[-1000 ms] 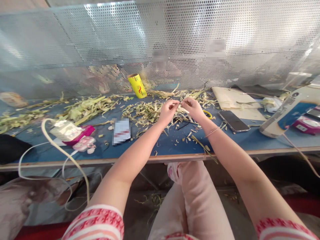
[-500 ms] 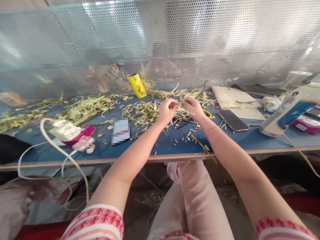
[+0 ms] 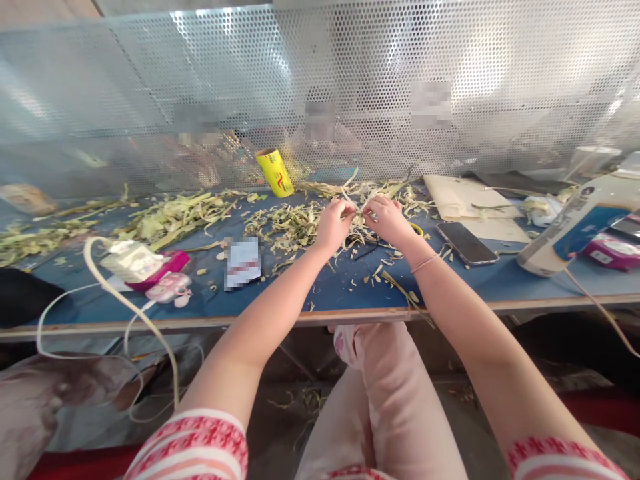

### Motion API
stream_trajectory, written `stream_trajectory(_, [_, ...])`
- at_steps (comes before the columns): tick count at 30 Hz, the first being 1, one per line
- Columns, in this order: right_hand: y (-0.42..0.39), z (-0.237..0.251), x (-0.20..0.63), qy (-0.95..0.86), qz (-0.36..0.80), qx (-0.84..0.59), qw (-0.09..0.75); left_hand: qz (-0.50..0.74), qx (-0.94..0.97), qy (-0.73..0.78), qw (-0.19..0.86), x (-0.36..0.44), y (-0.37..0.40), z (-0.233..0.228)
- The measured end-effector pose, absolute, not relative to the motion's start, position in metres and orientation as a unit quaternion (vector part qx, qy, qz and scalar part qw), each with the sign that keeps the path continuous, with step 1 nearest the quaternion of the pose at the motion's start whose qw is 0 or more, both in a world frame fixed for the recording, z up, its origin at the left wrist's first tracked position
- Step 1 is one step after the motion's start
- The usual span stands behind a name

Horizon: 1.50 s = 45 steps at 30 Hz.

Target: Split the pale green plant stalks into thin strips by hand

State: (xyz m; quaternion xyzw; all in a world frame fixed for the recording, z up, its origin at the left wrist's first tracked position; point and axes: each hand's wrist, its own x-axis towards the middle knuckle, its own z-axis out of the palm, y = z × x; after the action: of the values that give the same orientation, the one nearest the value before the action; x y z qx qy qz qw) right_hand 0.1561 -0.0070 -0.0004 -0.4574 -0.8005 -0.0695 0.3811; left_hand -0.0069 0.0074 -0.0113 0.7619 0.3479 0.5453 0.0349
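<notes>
Both hands met over the blue desk (image 3: 350,287) — the left hand (image 3: 334,225) and right hand (image 3: 387,219) each pinched shut on one thin pale leaf strip (image 3: 359,212), held just above the heap of leaf scraps (image 3: 290,223).

Bench (image 3: 345,293) runs left-right, mesh screen (image 3: 350,80) behind it. Hands centre, over scraps (image 3: 290,223): left hand (image 3: 334,225) just beside right hand (image 3: 387,219), strip (image 3: 359,212) between them. Can (image 3: 275,172) behind-left of hands, at the screen. Phone (image 3: 465,242) right of hands, board (image 3: 470,200) behind it. Card (image 3: 243,262) left of hands; cable (image 3: 125,303) far left, over bench edge.
</notes>
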Motion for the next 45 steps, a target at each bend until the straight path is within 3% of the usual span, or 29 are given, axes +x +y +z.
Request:
stream_trajectory(4, [-0.001, -0.004, 0.156, -0.785, -0.046, -0.448, 0.424, 0.547, 0.758, 0.351, 0.055, -0.005, 0.008, -0.012])
stream_trajectory(11, [0.015, -0.010, 0.156, -0.705, 0.051, -0.451, 0.545, 0.579, 0.679, 0.400, 0.209, 0.000, 0.009, -0.012])
stream_trajectory(23, [0.011, -0.006, 0.155, -0.723, 0.158, -0.391, 0.546, 0.563, 0.737, 0.362, 0.093, -0.004, 0.007, -0.009])
stream_trajectory(28, [0.006, -0.005, 0.150, -0.631, 0.348, -0.358, 0.593, 0.582, 0.701, 0.378, 0.165, -0.002, 0.006, -0.007])
stream_trajectory(34, [-0.004, 0.004, 0.149, -0.563, 0.506, -0.309, 0.576, 0.593, 0.651, 0.378, 0.285, 0.001, 0.012, -0.012])
stream_trajectory(45, [-0.006, 0.003, 0.153, -0.566, 0.501, -0.296, 0.584, 0.572, 0.663, 0.323, 0.360, 0.006, 0.006, -0.012])
